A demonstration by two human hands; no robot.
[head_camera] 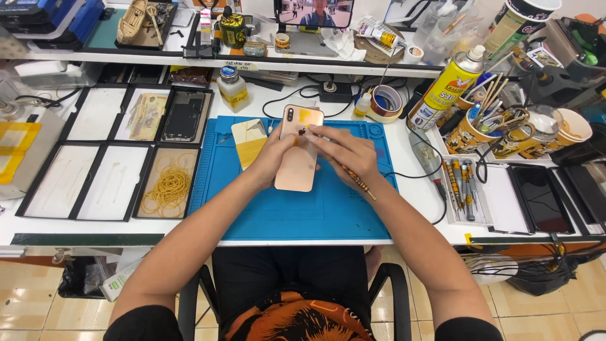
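Two hands meet over a blue silicone work mat in the middle of a white table. The left hand has its grip closed around the left edge of a rose-gold phone, held back-side up just above the mat. The right hand rests its fingers on the phone's upper right part while gripping a slim screwdriver that slants toward the wrist. A yellow-taped panel lies on the mat beside the left hand. Black trays fill the table's left side, one holding rubber bands. A yellow spray can stands at the right, near cups of tools. A cluttered shelf runs along the back, tiled floor shows below.
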